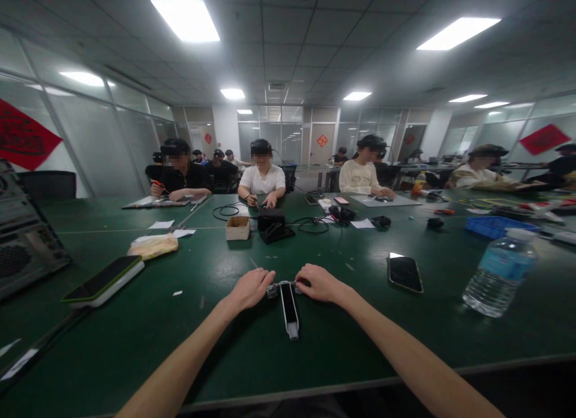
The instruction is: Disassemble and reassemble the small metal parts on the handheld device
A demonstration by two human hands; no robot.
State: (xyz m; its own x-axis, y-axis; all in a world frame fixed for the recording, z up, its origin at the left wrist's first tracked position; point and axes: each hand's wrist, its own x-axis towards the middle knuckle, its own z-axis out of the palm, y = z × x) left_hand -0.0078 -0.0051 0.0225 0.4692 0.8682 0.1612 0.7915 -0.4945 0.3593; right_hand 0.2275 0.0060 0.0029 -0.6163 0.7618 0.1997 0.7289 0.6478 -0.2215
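Observation:
In front of me on the green table lies a narrow device (289,307) with a white rim, a dark middle and a grey near end. Small grey pieces stick out on both sides of its far end. My left hand (252,288) is closed, its fingertips on the left grey piece (272,291). On the other side, my right hand (320,283) pinches the right grey piece (297,289) between thumb and fingers. The fingers partly hide both pieces, so I cannot tell exactly what the device is.
A phone (405,272) and a water bottle (500,274) stand to the right, near a blue tray (499,226). Leftward are a green-edged device (103,280), a plastic bag (153,246) and a computer case (29,238). A small box (237,229) sits ahead; several people work opposite.

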